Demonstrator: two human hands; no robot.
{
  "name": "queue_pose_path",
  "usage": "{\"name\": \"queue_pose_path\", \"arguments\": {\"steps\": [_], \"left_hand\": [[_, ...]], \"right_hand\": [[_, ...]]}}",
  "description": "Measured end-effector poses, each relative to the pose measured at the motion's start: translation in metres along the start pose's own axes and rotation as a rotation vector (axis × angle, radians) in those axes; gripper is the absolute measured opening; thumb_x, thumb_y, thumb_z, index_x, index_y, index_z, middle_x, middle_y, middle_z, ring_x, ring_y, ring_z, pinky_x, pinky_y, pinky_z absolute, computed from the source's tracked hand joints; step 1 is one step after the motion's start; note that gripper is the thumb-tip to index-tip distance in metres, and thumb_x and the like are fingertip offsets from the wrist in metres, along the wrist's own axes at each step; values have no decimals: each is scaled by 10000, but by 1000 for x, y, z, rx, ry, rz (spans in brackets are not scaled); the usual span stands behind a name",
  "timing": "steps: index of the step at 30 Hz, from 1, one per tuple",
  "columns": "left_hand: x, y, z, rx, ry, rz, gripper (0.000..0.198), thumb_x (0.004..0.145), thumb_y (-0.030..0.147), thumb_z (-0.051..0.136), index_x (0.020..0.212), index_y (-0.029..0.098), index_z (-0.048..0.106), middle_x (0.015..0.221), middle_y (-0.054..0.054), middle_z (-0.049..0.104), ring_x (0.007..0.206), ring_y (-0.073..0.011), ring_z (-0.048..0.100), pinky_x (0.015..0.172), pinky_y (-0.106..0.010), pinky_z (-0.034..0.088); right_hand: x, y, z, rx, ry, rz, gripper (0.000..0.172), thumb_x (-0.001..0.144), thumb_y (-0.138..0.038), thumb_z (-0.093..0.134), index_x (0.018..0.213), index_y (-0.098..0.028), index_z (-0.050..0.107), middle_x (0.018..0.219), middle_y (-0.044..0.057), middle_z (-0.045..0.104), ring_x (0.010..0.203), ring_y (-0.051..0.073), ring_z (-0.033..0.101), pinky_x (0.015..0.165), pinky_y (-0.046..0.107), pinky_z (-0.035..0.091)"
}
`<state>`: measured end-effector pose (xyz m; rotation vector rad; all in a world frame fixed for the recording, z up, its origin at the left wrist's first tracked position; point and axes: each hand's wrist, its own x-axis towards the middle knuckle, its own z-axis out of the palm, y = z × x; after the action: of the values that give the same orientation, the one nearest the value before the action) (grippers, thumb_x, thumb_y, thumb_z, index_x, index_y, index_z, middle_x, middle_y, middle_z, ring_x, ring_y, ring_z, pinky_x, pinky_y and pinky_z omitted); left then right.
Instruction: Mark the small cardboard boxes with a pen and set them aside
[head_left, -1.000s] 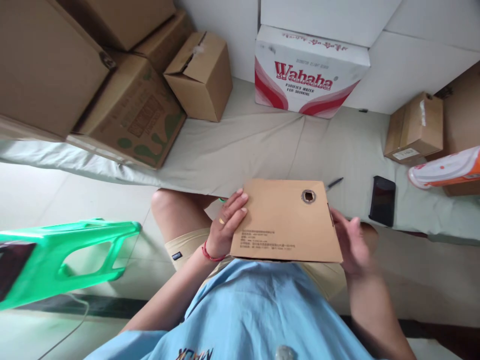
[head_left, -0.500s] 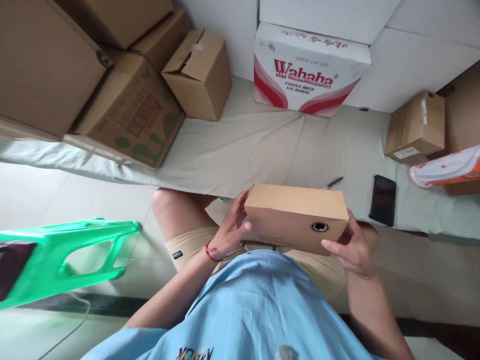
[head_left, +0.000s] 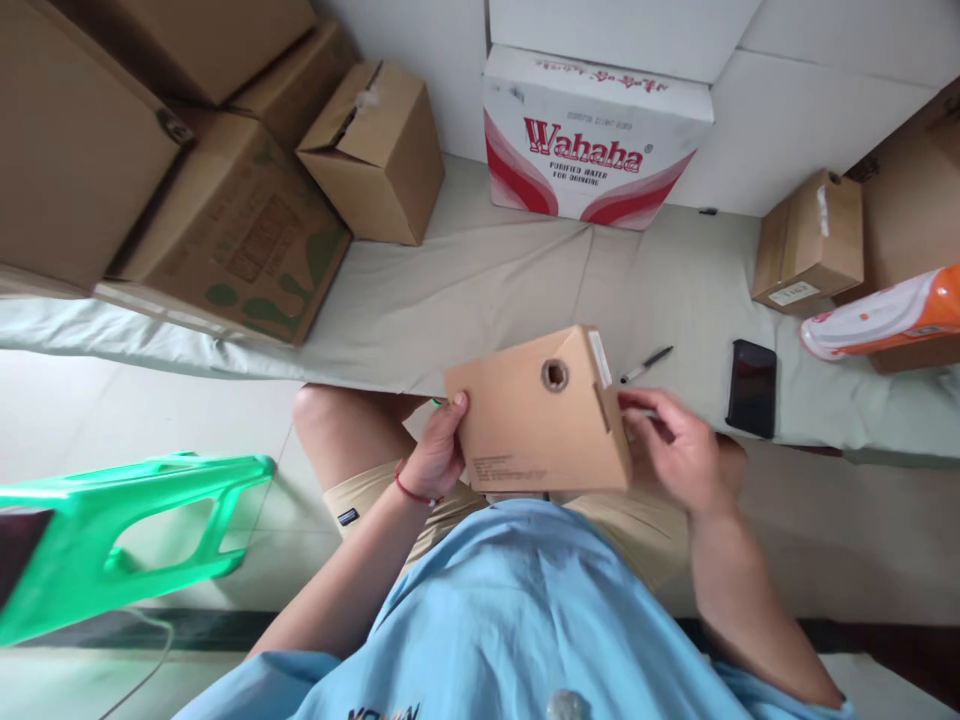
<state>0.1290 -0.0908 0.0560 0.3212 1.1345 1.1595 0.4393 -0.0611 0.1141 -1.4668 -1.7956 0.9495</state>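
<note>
by the pale cloth's (head_left: 517,280) near edge: one brown carton (head_left: 517,420), tilted; your left hand (head_left: 437,450), pinching its left end; your right hand (head_left: 679,450), half-curled beside its right end, grip unclear; on the cloth, one black phone (head_left: 752,388), one pen (head_left: 647,364)

Green stool (head_left: 86,545), Wahaha carton (head_left: 589,150), phone (head_left: 752,390)

The holed box (head_left: 517,420) is tan with dark print, the stool (head_left: 79,565) bright green.
</note>
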Motion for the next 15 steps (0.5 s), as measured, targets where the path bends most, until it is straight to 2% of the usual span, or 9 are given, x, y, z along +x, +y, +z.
{"name": "queue_pose_path", "arguments": {"steps": [2, 3, 6, 8, 11, 13, 15], "left_hand": [[1, 11, 1, 70, 4, 44, 747, 691, 686, 944, 1194, 178, 727, 1234, -139, 813, 1229, -363, 752, 996, -446, 654], [1, 16, 1, 118, 17, 58, 739, 692, 681, 942, 1178, 172, 716, 1219, -138, 809, 1195, -348, 758, 954, -426, 657], [4, 24, 6, 295, 107, 74, 743, 676, 751, 905, 1100, 186, 675, 1154, -119, 788, 1070, -291, 765, 795, -348, 639], [9, 26, 10, 375, 153, 85, 769, 655, 807, 875, 1061, 194, 650, 1092, -108, 770, 993, -269, 758, 718, -322, 613], [21, 24, 18, 428, 192, 120, 766, 666, 832, 844, 1028, 194, 625, 1041, -103, 737, 932, -259, 740, 680, -327, 594], [30, 22, 20, 474, 220, 153, 748, 696, 824, 826, 1034, 192, 610, 1035, -102, 714, 904, -264, 729, 694, -360, 598], [37, 21, 19, 518, 253, 191, 720, 743, 784, 814, 1090, 191, 599, 1072, -110, 696, 945, -285, 719, 793, -437, 617]], "right_hand": [[25, 31, -13, -343, 78, 1, 362, 1068, -419, 560, 1273, -230, 789, 1242, 140, 759, 1090, 300, 741, 953, 430, 608], [38, 45, -20, -544, 65, 30, 398, 1062, -354, 518, 1330, -205, 773, 1285, 167, 735, 1069, 305, 740, 920, 431, 600], [73, 73, -36, -969, -109, 115, 516, 1037, -247, 450, 1489, -198, 694, 1327, 192, 712, 929, 286, 741, 724, 378, 535], [90, 79, -42, -1051, -223, 102, 501, 1048, -256, 442, 1473, -229, 705, 1248, 167, 754, 869, 274, 734, 653, 350, 465], [105, 79, -46, -1094, -317, 50, 391, 1041, -293, 491, 1304, -239, 776, 1123, 131, 802, 879, 278, 733, 656, 339, 421], [110, 76, -49, -1128, -350, 33, 312, 1007, -302, 545, 1170, -215, 796, 1014, 129, 810, 850, 283, 727, 666, 342, 408], [112, 73, -56, -1156, -317, 36, 266, 965, -305, 577, 1091, -197, 786, 885, 121, 791, 792, 283, 708, 669, 346, 402]]}}
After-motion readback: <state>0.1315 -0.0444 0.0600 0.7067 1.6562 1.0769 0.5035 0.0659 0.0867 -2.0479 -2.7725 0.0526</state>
